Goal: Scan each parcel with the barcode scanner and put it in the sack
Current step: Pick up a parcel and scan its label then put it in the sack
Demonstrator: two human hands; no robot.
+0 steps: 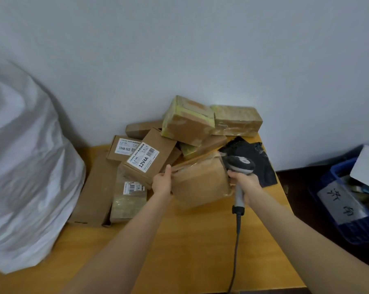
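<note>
My left hand (162, 181) grips the left edge of a brown tape-wrapped parcel (200, 181), which is tilted up above the wooden table (190, 251). My right hand (246, 183) holds the grey barcode scanner (241, 166) by its handle, its head right beside the parcel's upper right corner. The scanner's cable trails down toward me. A pile of several cardboard parcels (187, 122) sits behind against the wall, some bearing white labels, such as the box marked 12V4A (145, 160). The big white sack (24, 166) bulges at the left.
A black plastic mailer (253, 158) lies behind the scanner near the table's right edge. A blue crate (349, 209) with a paper label stands on the floor to the right. A flat cardboard sheet (94, 192) lies between the sack and the parcels.
</note>
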